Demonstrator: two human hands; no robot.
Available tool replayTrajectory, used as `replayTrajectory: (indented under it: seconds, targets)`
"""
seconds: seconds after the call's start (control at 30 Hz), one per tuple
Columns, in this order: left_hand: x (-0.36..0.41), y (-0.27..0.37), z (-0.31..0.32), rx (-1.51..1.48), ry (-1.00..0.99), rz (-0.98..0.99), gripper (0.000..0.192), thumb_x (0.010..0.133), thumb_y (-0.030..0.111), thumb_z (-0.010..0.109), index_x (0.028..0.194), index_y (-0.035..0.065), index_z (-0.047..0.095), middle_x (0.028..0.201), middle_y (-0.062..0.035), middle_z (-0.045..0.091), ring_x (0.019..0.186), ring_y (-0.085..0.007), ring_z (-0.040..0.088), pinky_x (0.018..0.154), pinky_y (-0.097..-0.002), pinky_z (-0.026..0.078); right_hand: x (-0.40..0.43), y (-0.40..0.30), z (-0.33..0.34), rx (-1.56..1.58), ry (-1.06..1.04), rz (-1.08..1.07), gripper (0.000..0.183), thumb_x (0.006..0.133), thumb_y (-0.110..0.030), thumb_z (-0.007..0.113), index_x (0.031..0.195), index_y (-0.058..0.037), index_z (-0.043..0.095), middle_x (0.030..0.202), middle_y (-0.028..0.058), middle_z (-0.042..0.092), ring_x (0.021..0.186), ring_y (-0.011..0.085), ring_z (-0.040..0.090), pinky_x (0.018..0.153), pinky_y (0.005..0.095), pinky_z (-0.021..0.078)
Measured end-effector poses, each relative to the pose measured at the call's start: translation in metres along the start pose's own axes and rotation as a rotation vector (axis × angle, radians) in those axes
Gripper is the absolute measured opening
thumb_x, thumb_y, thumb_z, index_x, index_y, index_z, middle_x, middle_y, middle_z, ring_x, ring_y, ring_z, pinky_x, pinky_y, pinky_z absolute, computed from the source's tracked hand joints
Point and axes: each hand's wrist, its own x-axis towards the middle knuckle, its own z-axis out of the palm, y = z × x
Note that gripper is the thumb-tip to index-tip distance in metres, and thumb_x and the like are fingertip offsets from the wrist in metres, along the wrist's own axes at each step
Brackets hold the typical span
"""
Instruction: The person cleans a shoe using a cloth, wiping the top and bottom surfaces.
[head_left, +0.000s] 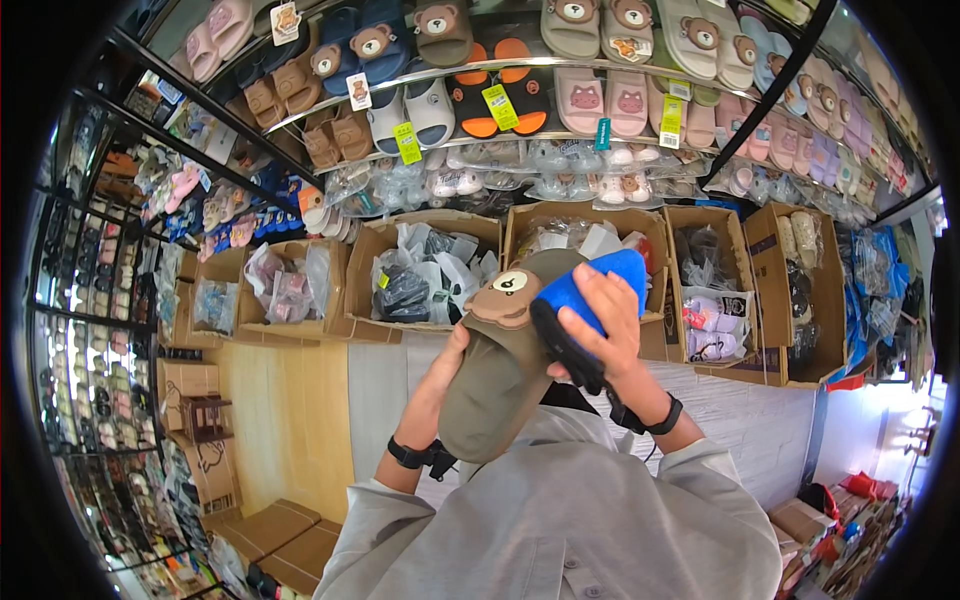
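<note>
My left hand (435, 379) grips an olive-green slide sandal (487, 401) along its side. A brown bear-face ornament (504, 296) sits on the sandal's strap, and the heel end points down toward my chest. In my right hand (616, 326) is a blue and black soft pad (604, 281), held against or very close to the sandal's right side. Whether the pad is a cloth or a brush cannot be told. My right fingers spread over its blue face; the black part hangs below them. Each wrist wears a black band.
Ahead, open cardboard boxes (352, 311) hold bagged footwear. Above them, rack shelves (517, 67) carry rows of slides, several with tags. More footwear racks (97, 300) stand at the left. Closed cartons (274, 529) lie on the floor at lower left, and a pile of goods (825, 517) at lower right.
</note>
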Motion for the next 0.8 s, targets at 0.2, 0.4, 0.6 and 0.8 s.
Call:
replayTrajectory:
  seconds: [0.2, 0.4, 0.6, 0.8]
  targets:
    - [-0.001, 0.011, 0.003, -0.135, -0.117, -0.146, 0.086, 0.106, 0.074, 0.031, 0.162, 0.0093, 0.037, 0.154, -0.0130, 0.053, 0.134, -0.0241, 0.059, 0.114, -0.0392, 0.049, 0.000, -0.017, 0.016, 0.048, -0.073, -0.219, 0.055, 0.092, -0.055, 0.074, 0.139, -0.0252, 0.068, 0.143, 0.0106, 0.067, 0.129, 0.0281, 0.066, 0.112, 0.0429, 0.0433]
    - [0.027, 0.020, -0.016, -0.005, 0.000, -0.061, 0.081, 0.106, 0.065, 0.046, 0.161, 0.0066, 0.039, 0.157, -0.0106, 0.051, 0.137, -0.0240, 0.056, 0.116, -0.0385, 0.047, 0.020, 0.016, 0.009, 0.096, -0.083, -0.100, 0.061, 0.090, -0.053, 0.078, 0.140, -0.0196, 0.068, 0.149, 0.0165, 0.062, 0.130, 0.0349, 0.064, 0.111, 0.0498, 0.0457]
    - [0.048, 0.039, -0.019, 0.037, -0.103, -0.039, 0.074, 0.109, 0.058, 0.049, 0.159, 0.0041, 0.041, 0.155, -0.0073, 0.052, 0.138, -0.0199, 0.053, 0.115, -0.0342, 0.044, 0.045, 0.013, 0.011, -0.104, 0.006, 0.079, 0.060, 0.090, -0.051, 0.077, 0.137, -0.0132, 0.069, 0.145, 0.0199, 0.064, 0.130, 0.0385, 0.064, 0.111, 0.0520, 0.0449]
    - [0.107, 0.053, -0.030, 0.082, -0.128, -0.209, 0.084, 0.107, 0.072, 0.032, 0.161, 0.0083, 0.038, 0.155, -0.0148, 0.053, 0.133, -0.0274, 0.060, 0.111, -0.0426, 0.052, 0.050, -0.005, 0.016, -0.218, -0.155, -0.224, 0.047, 0.093, -0.052, 0.075, 0.132, -0.0253, 0.073, 0.138, 0.0059, 0.071, 0.130, 0.0236, 0.065, 0.113, 0.0385, 0.0442]
